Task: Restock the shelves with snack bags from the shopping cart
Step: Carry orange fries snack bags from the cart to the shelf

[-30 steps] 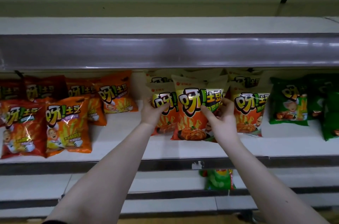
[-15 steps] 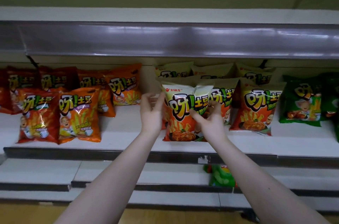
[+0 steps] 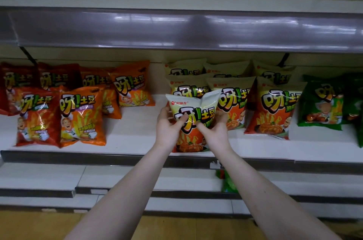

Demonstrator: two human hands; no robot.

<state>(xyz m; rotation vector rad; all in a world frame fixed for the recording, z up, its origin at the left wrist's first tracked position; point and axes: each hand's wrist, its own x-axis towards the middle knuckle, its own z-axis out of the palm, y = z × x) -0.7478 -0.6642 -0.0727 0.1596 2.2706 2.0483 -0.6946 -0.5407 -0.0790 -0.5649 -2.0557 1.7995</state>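
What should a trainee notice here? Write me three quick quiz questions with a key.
1. True or false: the left hand and the right hand both grip the cream-topped bag.
2. Where on the shelf are the green bags? A far left, B middle, C far right.
3. What colour are the leftmost bags?
Key: 1 true; 2 C; 3 red.

The held bag (image 3: 193, 120) was cream above, orange below, with yellow lettering. Red bags (image 3: 37, 120), orange bags (image 3: 82, 116) and green bags (image 3: 322, 106) lined the white shelf (image 3: 135, 137).
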